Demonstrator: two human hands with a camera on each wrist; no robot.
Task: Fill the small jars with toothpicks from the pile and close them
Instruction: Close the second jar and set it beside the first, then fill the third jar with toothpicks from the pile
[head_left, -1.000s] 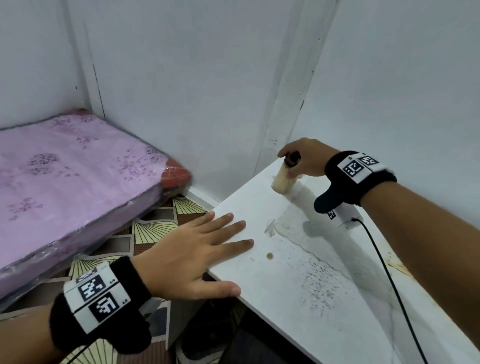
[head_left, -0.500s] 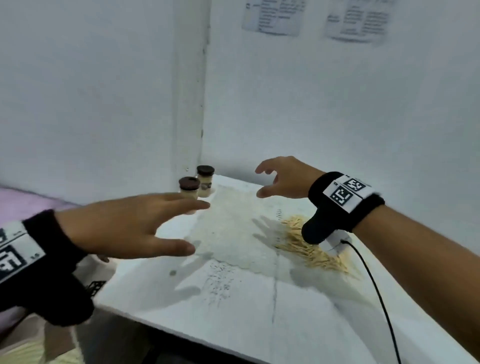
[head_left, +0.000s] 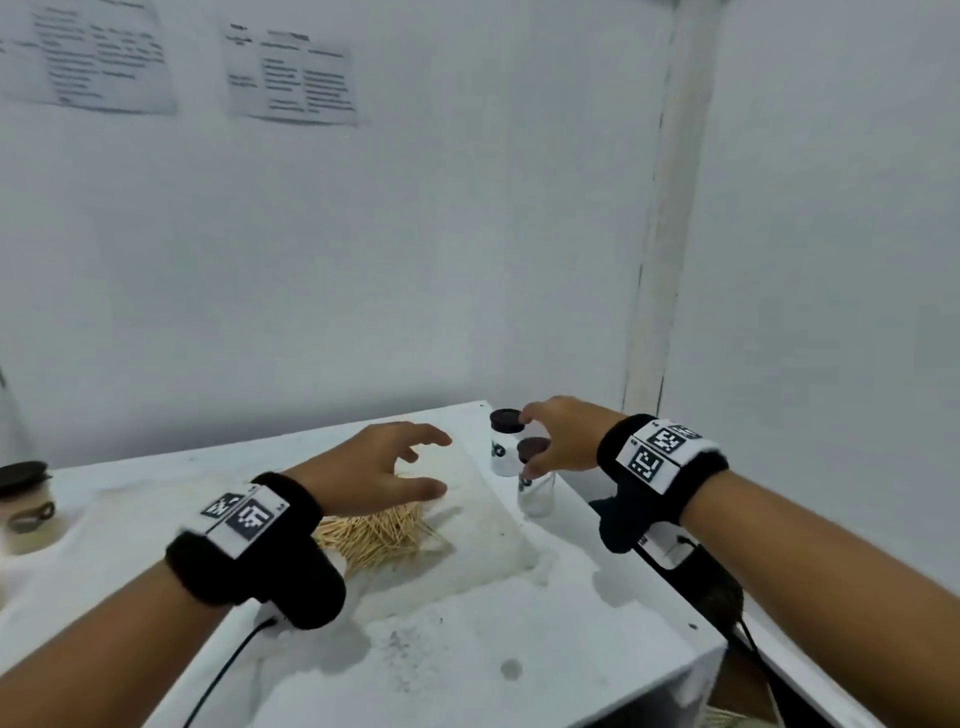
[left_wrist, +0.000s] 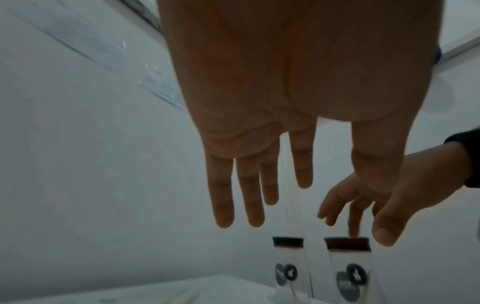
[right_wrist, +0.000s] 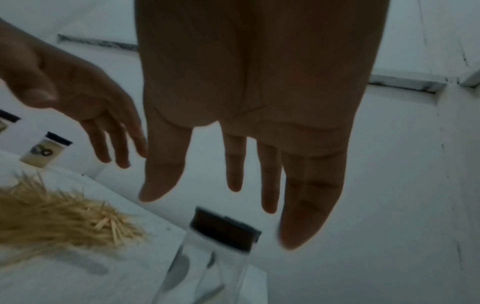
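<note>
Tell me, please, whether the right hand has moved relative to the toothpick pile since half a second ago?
Yes. The right hand left the toothpick pile, reaching the two empty jars.

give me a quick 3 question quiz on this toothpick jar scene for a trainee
1. True or false: the left hand is gripping a bunch from the toothpick pile.
2. Which jar is the right hand reaching for? A) the near empty jar B) the filled jar at the far left of the table
3. Fill in: both empty jars, including the far empty jar, have their dark lids ___.

Key
1. False: it hovers open above the pile.
2. A: its fingers are spread at that jar's lid.
3. on
</note>
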